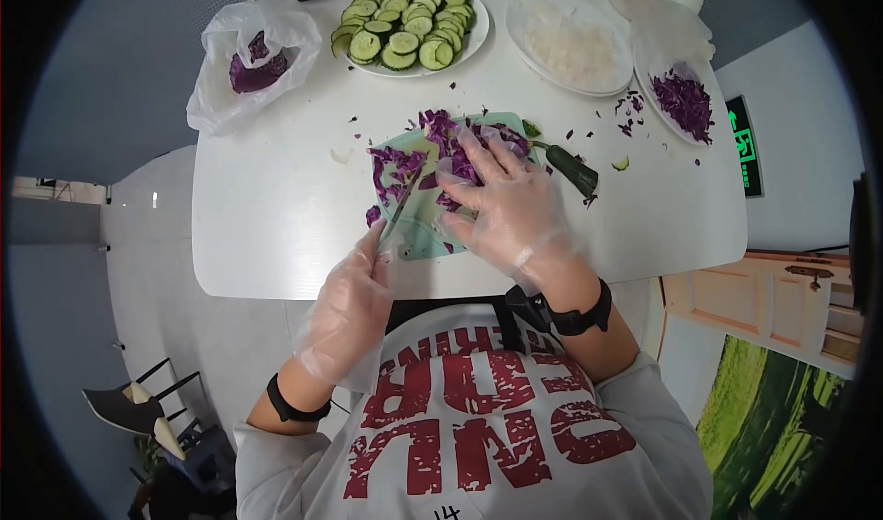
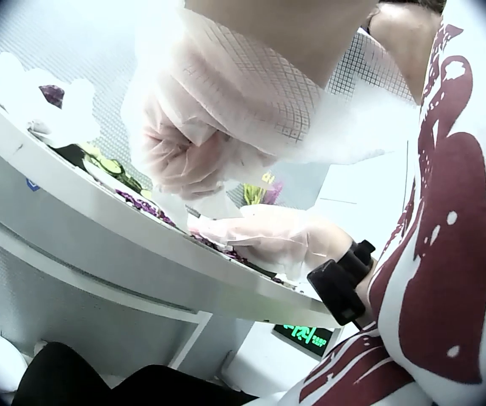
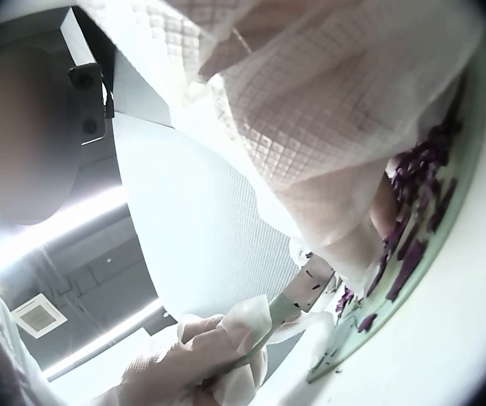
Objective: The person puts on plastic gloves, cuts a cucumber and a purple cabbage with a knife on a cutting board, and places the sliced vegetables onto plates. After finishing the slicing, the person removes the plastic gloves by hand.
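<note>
Chopped purple cabbage (image 1: pixel 440 132) lies mid-frame on a board (image 1: pixel 416 237). The right hand (image 1: pixel 513 209) rests on it, fingers spread; the left hand (image 1: pixel 346 307) grips a knife (image 1: pixel 400 205). Top centre, a plate (image 1: pixel 482 28) holds cucumber slices (image 1: pixel 405 42); upper left, a bag (image 1: pixel 219 60) holds a cabbage chunk (image 1: pixel 258 75); upper right, a dish (image 1: pixel 517 40) holds white shreds (image 1: pixel 570 46).

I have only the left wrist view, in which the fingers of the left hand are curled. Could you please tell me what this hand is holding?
Observer: The left hand is holding a knife.

Operator: I understand. And on what does the cabbage lie, under the right hand?

Observer: It lies on a green board.

Operator: One more point, please: seen from the person's side, what stands immediately to the right of the sliced cucumber?

Observer: A white plate with pale pieces; I cannot tell for certain what food they are.
</note>
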`<action>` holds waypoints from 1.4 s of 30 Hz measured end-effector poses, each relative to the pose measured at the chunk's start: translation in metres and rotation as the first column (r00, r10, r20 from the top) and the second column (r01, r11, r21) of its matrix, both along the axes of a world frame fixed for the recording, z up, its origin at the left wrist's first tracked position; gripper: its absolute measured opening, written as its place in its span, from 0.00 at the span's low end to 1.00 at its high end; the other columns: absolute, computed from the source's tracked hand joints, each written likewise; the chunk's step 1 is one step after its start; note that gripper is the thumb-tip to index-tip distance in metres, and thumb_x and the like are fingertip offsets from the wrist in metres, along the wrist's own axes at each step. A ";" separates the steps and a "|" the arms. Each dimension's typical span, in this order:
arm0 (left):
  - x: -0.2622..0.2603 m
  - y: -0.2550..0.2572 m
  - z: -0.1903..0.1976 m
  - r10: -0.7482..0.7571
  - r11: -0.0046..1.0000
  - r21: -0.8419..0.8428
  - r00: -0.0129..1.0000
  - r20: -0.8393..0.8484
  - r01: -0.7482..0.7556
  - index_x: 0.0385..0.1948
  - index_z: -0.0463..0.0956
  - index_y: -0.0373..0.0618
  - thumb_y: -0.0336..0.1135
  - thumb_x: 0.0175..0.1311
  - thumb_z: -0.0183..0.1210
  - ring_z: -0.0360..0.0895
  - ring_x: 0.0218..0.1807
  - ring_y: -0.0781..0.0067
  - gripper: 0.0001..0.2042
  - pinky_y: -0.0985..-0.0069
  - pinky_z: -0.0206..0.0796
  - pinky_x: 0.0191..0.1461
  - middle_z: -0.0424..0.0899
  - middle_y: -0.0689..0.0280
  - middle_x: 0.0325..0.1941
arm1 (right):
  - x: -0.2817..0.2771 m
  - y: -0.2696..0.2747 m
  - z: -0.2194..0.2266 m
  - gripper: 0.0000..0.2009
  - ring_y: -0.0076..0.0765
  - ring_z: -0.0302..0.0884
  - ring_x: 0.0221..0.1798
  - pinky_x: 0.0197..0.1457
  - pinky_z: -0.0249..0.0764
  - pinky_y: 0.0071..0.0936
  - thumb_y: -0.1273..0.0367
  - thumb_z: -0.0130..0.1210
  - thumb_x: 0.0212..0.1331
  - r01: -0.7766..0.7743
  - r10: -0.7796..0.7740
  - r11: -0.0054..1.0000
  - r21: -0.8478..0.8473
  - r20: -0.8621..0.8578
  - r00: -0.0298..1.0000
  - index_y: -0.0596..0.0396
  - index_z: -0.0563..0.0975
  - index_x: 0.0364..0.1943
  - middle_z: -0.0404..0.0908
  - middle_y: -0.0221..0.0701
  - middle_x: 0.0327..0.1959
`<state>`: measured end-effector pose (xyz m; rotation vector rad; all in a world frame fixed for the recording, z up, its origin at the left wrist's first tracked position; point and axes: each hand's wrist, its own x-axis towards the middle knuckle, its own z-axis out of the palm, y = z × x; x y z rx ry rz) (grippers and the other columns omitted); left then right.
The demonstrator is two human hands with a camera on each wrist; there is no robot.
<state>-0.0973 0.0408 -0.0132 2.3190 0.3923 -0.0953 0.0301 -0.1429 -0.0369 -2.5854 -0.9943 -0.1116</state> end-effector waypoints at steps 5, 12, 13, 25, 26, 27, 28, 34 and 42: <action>-0.004 -0.004 0.002 -0.125 0.992 0.031 0.992 -0.013 0.125 0.66 0.65 0.37 0.27 0.69 0.49 0.79 0.31 0.50 0.22 0.65 0.70 0.36 0.80 0.46 0.31 | 0.000 0.000 0.001 0.19 0.49 0.65 0.70 0.63 0.69 0.45 0.54 0.62 0.51 -0.001 0.001 1.000 0.023 -0.002 1.000 0.35 0.84 0.49 0.66 0.35 0.70; -0.007 -0.010 0.000 -0.075 0.997 0.009 0.996 0.045 0.075 0.66 0.64 0.35 0.23 0.67 0.50 0.75 0.26 0.59 0.24 0.71 0.70 0.35 0.77 0.49 0.27 | 0.001 0.001 -0.001 0.18 0.50 0.66 0.69 0.63 0.70 0.46 0.55 0.63 0.49 0.001 -0.001 1.000 0.032 0.003 1.000 0.36 0.85 0.47 0.67 0.35 0.70; -0.006 -0.010 0.002 -0.075 0.997 0.006 0.996 0.049 0.075 0.66 0.64 0.35 0.22 0.67 0.51 0.74 0.25 0.62 0.24 0.72 0.69 0.35 0.76 0.51 0.26 | 0.001 0.001 -0.001 0.18 0.50 0.66 0.69 0.63 0.70 0.46 0.55 0.63 0.49 0.001 -0.001 1.000 0.029 -0.004 1.000 0.36 0.85 0.47 0.67 0.35 0.70; -0.011 -0.008 -0.012 -0.086 0.993 0.098 0.985 0.148 0.072 0.66 0.64 0.35 0.20 0.64 0.51 0.77 0.27 0.56 0.26 0.69 0.71 0.35 0.77 0.50 0.27 | 0.000 0.000 0.000 0.19 0.50 0.64 0.71 0.67 0.65 0.46 0.54 0.63 0.51 0.000 0.000 1.000 0.029 -0.023 1.000 0.36 0.84 0.50 0.66 0.35 0.70; -0.010 -0.010 -0.010 -0.085 0.993 0.096 0.986 0.144 0.071 0.66 0.64 0.35 0.20 0.64 0.51 0.77 0.27 0.56 0.26 0.69 0.71 0.35 0.77 0.50 0.27 | 0.000 0.000 0.000 0.19 0.50 0.64 0.71 0.67 0.65 0.46 0.54 0.63 0.51 0.000 0.000 1.000 0.026 -0.018 1.000 0.35 0.84 0.50 0.67 0.35 0.70; -0.008 -0.013 -0.006 -0.067 0.990 0.132 0.994 0.086 0.056 0.66 0.65 0.38 0.22 0.66 0.51 0.78 0.27 0.59 0.24 0.70 0.70 0.36 0.78 0.50 0.27 | 0.000 0.000 0.000 0.19 0.50 0.64 0.71 0.67 0.65 0.46 0.54 0.63 0.51 0.001 0.000 1.000 0.025 -0.013 1.000 0.35 0.84 0.50 0.67 0.35 0.70; -0.006 -0.016 -0.004 -0.048 0.985 0.169 0.998 0.029 0.043 0.66 0.66 0.42 0.23 0.68 0.50 0.78 0.28 0.63 0.23 0.72 0.70 0.36 0.79 0.50 0.26 | 0.000 0.000 -0.001 0.19 0.50 0.64 0.71 0.67 0.65 0.46 0.54 0.63 0.51 0.001 0.000 1.000 0.024 -0.015 1.000 0.35 0.84 0.50 0.67 0.35 0.70; -0.008 -0.017 -0.011 -0.110 0.964 0.256 0.987 0.118 0.077 0.65 0.67 0.42 0.24 0.67 0.51 0.78 0.25 0.53 0.23 0.66 0.70 0.32 0.79 0.47 0.25 | 0.000 0.000 -0.004 0.18 0.49 0.64 0.71 0.67 0.65 0.46 0.55 0.64 0.51 0.007 -0.005 0.998 0.061 -0.032 0.999 0.36 0.84 0.48 0.66 0.33 0.70; -0.004 -0.022 -0.012 -0.114 0.970 0.224 0.989 0.091 0.091 0.66 0.64 0.41 0.23 0.64 0.51 0.80 0.30 0.49 0.26 0.61 0.71 0.34 0.80 0.47 0.31 | -0.001 -0.001 -0.002 0.18 0.47 0.65 0.70 0.65 0.67 0.47 0.55 0.64 0.52 0.007 -0.007 0.999 0.046 -0.007 1.000 0.35 0.84 0.48 0.67 0.31 0.70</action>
